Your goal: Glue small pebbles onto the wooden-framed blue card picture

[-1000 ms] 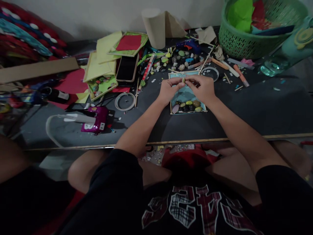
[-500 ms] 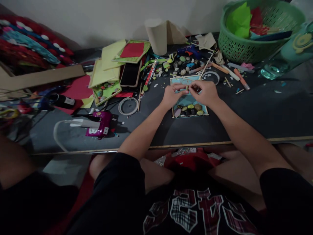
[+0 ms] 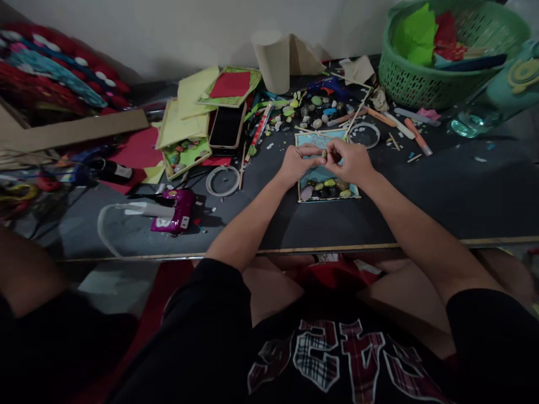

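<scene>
Over a blue-backed, stick-edged frame (image 3: 302, 178), my two hands meet fingertip to fingertip. My left hand (image 3: 296, 164) pinches a small greenish pebble (image 3: 324, 155) between thumb and forefinger. My right hand (image 3: 348, 159) is closed, its bent fingertips pressed at the right side of the same pebble; its fingers partly hide what is between them. Along the frame's near edge lies a row of stones (image 3: 322, 191), black, yellow-green, brown and pale purple. Thin sticks (image 3: 315, 133) lie at the frame's far edge.
Loose pebbles (image 3: 316, 112) and a blue glue gun (image 3: 330, 87) lie beyond the frame. A tape roll (image 3: 223, 181), purple device (image 3: 172, 210) and phone (image 3: 227, 128) are to the left. A green basket (image 3: 415, 84) and bottle (image 3: 490, 104) stand right. Someone's arm (image 3: 29, 275) shows at left.
The view has shifted slightly. My hands stay over the frame with the pebble between them; the right fingers have drawn a little more upright and closed.
</scene>
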`<action>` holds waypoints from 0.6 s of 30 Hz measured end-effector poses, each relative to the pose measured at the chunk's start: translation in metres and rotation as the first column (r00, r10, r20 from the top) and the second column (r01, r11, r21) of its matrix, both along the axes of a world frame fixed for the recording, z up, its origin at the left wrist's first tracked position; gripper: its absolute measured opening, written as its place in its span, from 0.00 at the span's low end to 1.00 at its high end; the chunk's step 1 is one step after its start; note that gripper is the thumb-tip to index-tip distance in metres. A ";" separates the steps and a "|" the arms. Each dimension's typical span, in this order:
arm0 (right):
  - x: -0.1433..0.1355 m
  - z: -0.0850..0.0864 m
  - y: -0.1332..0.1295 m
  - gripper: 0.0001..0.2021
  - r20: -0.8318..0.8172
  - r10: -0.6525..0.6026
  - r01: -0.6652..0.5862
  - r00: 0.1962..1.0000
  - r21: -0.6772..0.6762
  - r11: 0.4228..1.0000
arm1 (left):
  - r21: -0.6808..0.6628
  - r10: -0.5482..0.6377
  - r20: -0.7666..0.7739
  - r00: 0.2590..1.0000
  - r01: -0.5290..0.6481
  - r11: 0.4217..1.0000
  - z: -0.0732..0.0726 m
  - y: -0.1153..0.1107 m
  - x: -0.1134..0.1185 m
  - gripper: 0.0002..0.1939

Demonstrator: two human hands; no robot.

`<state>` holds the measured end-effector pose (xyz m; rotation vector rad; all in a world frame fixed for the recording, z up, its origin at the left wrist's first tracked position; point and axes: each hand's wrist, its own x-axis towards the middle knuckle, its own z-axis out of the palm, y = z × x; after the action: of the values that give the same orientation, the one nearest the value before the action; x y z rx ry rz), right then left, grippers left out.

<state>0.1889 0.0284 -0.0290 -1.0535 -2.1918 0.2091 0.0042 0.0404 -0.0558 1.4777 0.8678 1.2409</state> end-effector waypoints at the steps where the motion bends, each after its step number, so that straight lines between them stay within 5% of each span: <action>1: 0.000 0.000 0.000 0.07 -0.024 0.007 -0.007 1.000 0.003 1.000 | 0.001 -0.004 0.000 1.000 0.004 1.000 0.000 0.000 0.000 0.17; 7: -0.003 -0.002 0.001 0.10 -0.344 0.058 -0.068 0.937 -0.015 0.998 | 0.000 0.047 0.047 0.998 -0.047 0.999 -0.005 0.004 0.000 0.22; 12: -0.005 -0.001 0.001 0.09 -0.353 0.111 -0.067 0.929 0.134 0.989 | 0.074 0.084 0.074 0.994 -0.090 0.993 -0.010 0.006 -0.001 0.17; 18: -0.008 -0.007 0.000 0.13 -0.370 0.094 -0.059 0.924 0.105 0.993 | 0.077 0.061 0.104 0.993 -0.069 0.995 -0.012 0.006 -0.001 0.18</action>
<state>0.1806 0.0285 -0.0360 -0.8007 -1.8768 0.3146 0.0033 0.0466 -0.0676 1.4455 0.8115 1.4017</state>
